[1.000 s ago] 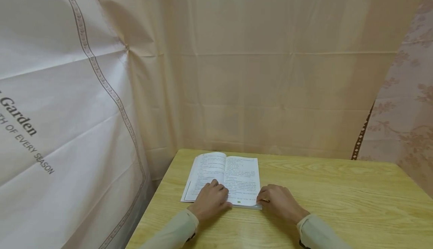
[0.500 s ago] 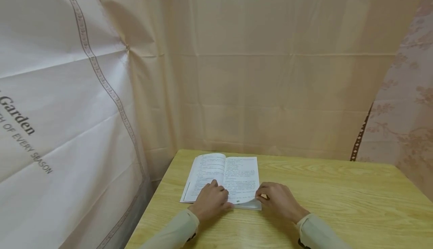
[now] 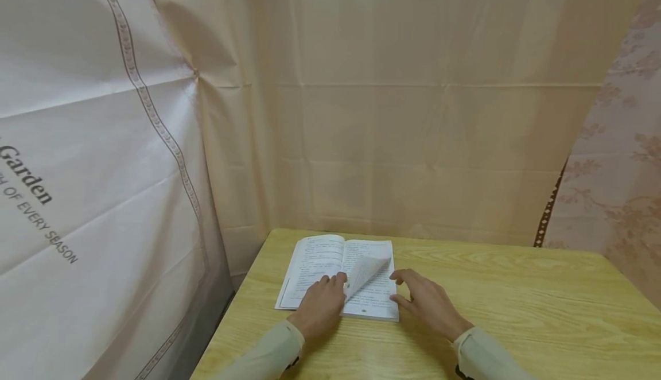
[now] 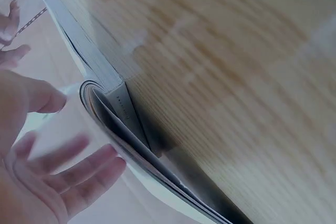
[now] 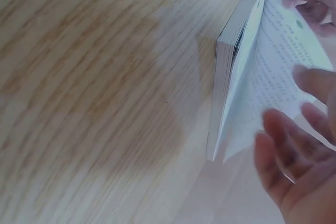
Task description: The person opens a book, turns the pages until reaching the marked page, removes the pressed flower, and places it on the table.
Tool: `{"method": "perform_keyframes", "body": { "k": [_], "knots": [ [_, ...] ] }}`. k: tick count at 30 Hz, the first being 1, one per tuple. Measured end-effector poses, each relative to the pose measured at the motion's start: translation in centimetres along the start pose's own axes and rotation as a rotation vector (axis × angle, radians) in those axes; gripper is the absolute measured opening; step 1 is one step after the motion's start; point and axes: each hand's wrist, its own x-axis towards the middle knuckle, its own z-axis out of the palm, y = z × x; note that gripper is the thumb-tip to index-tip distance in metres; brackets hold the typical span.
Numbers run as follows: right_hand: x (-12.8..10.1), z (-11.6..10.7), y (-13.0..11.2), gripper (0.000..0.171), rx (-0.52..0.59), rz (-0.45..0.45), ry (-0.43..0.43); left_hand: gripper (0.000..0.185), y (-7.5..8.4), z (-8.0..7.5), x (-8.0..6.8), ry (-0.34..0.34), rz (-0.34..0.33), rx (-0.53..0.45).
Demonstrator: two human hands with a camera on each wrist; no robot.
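White paper curls up under the left hand (image 3: 321,304), whose fingers rest on the open book (image 3: 338,276) and catch one lifted page (image 3: 364,272). Beside it the right hand (image 3: 424,304) hovers with fingers spread, holding nothing. Its print is too small to read. It lies at the wooden table's (image 3: 516,299) far left corner; the left curtain (image 3: 77,167) reads "Garden".

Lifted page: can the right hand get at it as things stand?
Probably yes. The right hand hovers open beside the book and nothing lies between it and the lifted page, which curls over towards the left hand.
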Motion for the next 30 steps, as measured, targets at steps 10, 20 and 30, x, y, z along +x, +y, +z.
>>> {"method": "perform_keyframes", "body": {
  "k": [10,20,30],
  "knots": [
    [-0.4,0.6,-0.1,0.042,-0.008,0.016,-0.264,0.019,-1.1,0.5,-0.3,0.231,0.073,0.11],
    [-0.3,0.6,-0.3,0.03,-0.014,0.027,-0.302,0.018,-1.0,-0.2,-0.7,0.025,0.132,0.06],
    [-0.4,0.6,0.0,0.015,-0.037,-0.045,-0.285,0.017,-0.9,0.1,-0.9,0.039,0.119,0.013]
  ]
}}
